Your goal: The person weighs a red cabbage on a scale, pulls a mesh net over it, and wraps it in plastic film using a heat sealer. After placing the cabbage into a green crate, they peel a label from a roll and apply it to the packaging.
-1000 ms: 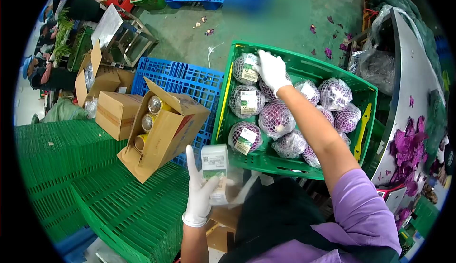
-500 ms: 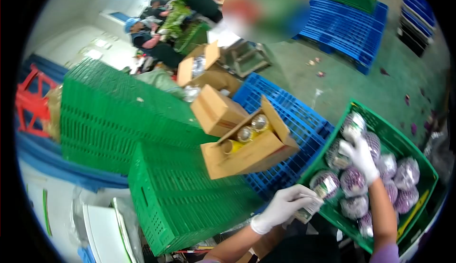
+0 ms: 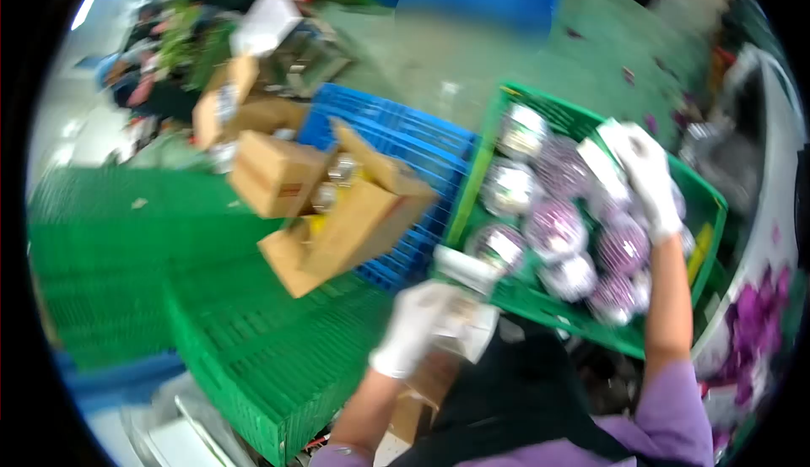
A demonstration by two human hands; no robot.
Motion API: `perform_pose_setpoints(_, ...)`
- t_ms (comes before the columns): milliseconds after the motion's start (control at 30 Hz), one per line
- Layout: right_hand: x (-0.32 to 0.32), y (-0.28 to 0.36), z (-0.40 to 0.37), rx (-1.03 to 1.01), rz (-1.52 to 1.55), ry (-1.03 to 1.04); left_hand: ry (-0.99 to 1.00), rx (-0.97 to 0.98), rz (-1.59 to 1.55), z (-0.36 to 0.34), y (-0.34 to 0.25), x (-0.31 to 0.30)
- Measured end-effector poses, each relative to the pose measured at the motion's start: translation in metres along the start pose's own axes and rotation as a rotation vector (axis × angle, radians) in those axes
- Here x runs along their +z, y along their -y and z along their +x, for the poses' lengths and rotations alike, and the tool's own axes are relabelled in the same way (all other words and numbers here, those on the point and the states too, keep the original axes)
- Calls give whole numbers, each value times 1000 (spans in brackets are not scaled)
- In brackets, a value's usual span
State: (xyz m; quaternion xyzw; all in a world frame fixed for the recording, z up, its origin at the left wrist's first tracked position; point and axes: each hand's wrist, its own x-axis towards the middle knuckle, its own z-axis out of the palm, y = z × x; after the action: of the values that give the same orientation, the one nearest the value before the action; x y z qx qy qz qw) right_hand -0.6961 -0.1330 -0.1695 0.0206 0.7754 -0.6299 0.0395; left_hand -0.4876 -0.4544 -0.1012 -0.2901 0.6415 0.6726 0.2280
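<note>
My left hand [image 3: 413, 323], in a white glove, is closed around a bunch of white and green labels [image 3: 468, 273], blurred by motion. It is held low, by the near left edge of a green crate [image 3: 582, 325]. Inside the crate lie several round red cabbages [image 3: 555, 229] in clear wrap, some with a label on top. My right hand [image 3: 645, 167], also gloved, is over the crate's far right part. Its fingers pinch a white and green label [image 3: 601, 163] against or just above a wrapped cabbage; which one is hidden.
Left of the crate, an open cardboard box [image 3: 363, 222] with wrapped items stands on a blue pallet [image 3: 456, 151]. Stacked green crates [image 3: 270, 366] fill the left. Purple leaves [image 3: 751, 332] are heaped at the right. People [image 3: 139, 87] stand blurred at the far left.
The view has swung right, so the crate sits more centrally. My right hand has moved from the left-hand cabbages to the far right ones. My left hand still grips the labels.
</note>
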Motion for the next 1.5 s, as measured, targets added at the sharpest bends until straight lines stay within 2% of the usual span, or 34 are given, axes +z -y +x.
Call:
perform_pose_setpoints(33,-6,-22,12,2,-56,19,19,-51,-157,0,-2,-8)
perform_pose_setpoints(67,-7,-38,17,105,-78,42,-12,-32,-221,-2,1,-13)
perform_pose_setpoints(100,-2,-51,21,21,-169,79,-63,3,-285,-1,2,-18)
perform_pose_setpoints(167,16,-81,30,-33,-442,135,-123,-19,-305,-2,4,-24)
perform_pose_setpoints(300,44,-119,39,-32,-738,226,-185,46,-306,-2,5,-21)
perform_pose_setpoints(367,50,-117,37,-42,-857,190,-197,45,-299,-4,5,-20)
perform_pose_setpoints(433,49,-109,34,-174,-1137,-4,-198,43,-294,-4,6,-19)
perform_pose_setpoints(500,45,-99,19,-178,-1147,3,-236,43,-260,-3,9,-20)
perform_pose_setpoints(567,41,-94,10,-432,-1064,215,-226,46,-284,-1,8,-15)
perform_pose_setpoints(600,46,-115,8,-516,-1068,235,-213,40,-267,1,6,-11)
perform_pose_setpoints(633,50,-132,7,-506,-1128,258,-201,34,-250,2,6,-7)
perform_pose_setpoints(700,49,-131,3,-294,-1079,248,-182,34,-267,7,0,5)
perform_pose_setpoints(733,52,-127,7,-373,-1184,253,-165,78,-246,11,-1,9)
perform_pose_setpoints(767,60,-110,5,-370,-1237,225,-151,113,-222,14,-1,11)
perform_pose_setpoints(833,79,-67,-17,-441,-754,211,-191,133,-326,27,3,20)
perform_pose_setpoints(900,101,-6,-67,-333,-276,402,-178,120,-369,39,6,24)
perform_pose_setpoints(967,117,42,-108,-618,-246,509,-184,111,-373,49,17,27)
perform_pose_setpoints(1033,130,53,-132,-737,-346,521,-198,120,-395,52,23,31)
perform_pose_setpoints(1100,144,20,-152,-815,-310,381,-196,134,-411,57,31,30)
perform_pose_setpoints(1200,133,28,-168,-857,-211,352,-167,-22,-686,62,37,6)
perform_pose_setpoints(1233,123,38,-170,-878,-191,370,-294,-59,-629,50,12,11)
perform_pose_setpoints(1267,109,60,-167,-820,-159,333,-231,26,-795,66,45,-26)
perform_pose_setpoints(1300,104,74,-170,-455,-93,240,-300,26,-825,61,43,-40)
perform_pose_setpoints(1333,92,67,-168,-298,-77,198,-347,26,-787,57,43,-62)
perform_pose_setpoints(1367,75,54,-160,-144,-60,155,-444,143,-670,55,45,-76)
perform_pose_setpoints(1433,63,20,-126,270,294,82,-370,313,-704,40,40,-90)
perform_pose_setpoints(1500,48,-51,-109,320,-17,166,-448,445,-420,25,15,-71)
